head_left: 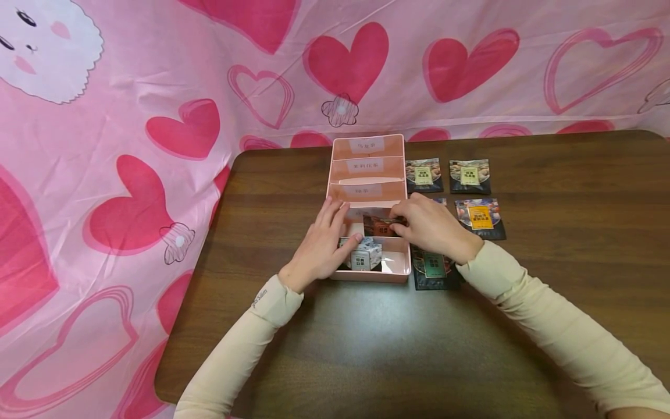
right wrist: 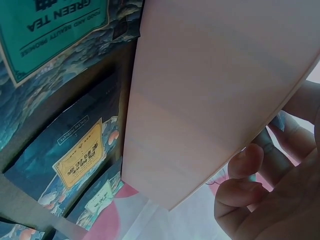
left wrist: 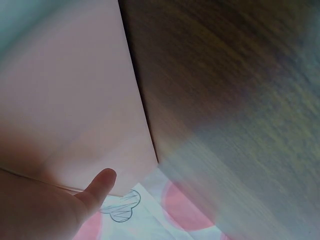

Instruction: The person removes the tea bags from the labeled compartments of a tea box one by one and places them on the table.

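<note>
A pink divided box stands on the table, with paper labels in its far compartments. My right hand pinches a dark reddish tea packet inside a near compartment; in the right wrist view the curled fingers are at the box rim and the packet is hidden. Along the left rim lies my left hand, fingers extended and thumb reaching over the nearest compartment. In that compartment is a grey-white tea packet. The left wrist view shows the left thumb against the box's outer wall.
Right of the box lie more packets: a green-labelled one at its near corner, a yellow-labelled one, and two pale-green-labelled ones farther back. Another is partly under the right hand. A pink heart-patterned cloth hangs behind the wooden table.
</note>
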`<state>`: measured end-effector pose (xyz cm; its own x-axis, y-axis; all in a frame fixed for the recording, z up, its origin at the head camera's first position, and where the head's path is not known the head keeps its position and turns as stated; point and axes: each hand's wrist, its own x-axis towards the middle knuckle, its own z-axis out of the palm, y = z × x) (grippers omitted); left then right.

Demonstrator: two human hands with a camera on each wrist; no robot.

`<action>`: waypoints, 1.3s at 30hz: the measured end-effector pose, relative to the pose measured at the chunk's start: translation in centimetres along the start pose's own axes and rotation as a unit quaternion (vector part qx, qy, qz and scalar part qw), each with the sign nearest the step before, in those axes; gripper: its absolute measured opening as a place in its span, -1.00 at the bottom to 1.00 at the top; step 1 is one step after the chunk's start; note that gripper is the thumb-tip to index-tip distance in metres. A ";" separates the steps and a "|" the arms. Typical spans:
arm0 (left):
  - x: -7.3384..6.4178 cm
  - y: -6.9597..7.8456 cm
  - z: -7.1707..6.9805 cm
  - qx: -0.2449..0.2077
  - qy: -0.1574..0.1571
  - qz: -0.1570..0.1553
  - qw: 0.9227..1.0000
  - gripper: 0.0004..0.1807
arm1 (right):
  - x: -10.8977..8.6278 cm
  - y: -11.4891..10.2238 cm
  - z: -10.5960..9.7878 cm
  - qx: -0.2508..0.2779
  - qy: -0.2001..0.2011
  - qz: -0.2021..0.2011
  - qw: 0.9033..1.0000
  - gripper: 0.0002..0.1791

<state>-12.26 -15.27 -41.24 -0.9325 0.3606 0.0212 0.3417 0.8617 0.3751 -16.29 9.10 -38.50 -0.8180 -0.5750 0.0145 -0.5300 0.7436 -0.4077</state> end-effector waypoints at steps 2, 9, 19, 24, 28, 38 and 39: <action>0.0 0.0 0.0 0.001 0.004 0.002 1.000 -0.19 | 0.0 0.0 0.0 -0.004 0.004 -0.003 1.000 -0.88; 0.0 0.1 0.0 0.002 0.006 0.001 1.000 -0.19 | -0.1 0.0 0.0 -0.006 0.010 -0.008 1.000 -0.90; 0.0 0.1 -0.1 0.001 0.005 0.001 1.000 -0.19 | -0.1 0.0 0.0 -0.005 0.015 -0.011 1.000 -0.88; -0.1 0.0 -0.1 -0.003 0.002 0.001 1.000 -0.18 | -0.2 0.0 -0.2 -0.001 0.017 -0.012 1.000 -0.85; -0.1 0.0 0.0 -0.003 0.001 0.000 1.000 -0.18 | -0.3 0.0 -0.3 0.004 0.017 -0.009 1.000 -0.83; -0.1 0.0 0.0 -0.004 0.001 -0.001 1.000 -0.19 | -0.4 0.0 -0.5 0.013 0.031 -0.014 0.999 -0.84; -0.1 0.0 0.0 -0.003 0.002 -0.001 1.000 -0.19 | -0.5 0.0 -0.5 0.015 0.035 -0.016 0.999 -0.85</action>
<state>-12.19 -15.28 -41.23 -0.9337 0.3573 0.0230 0.3386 0.8604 0.3809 -16.03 9.53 -38.02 -0.8156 -0.5713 0.0919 -0.5493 0.7146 -0.4332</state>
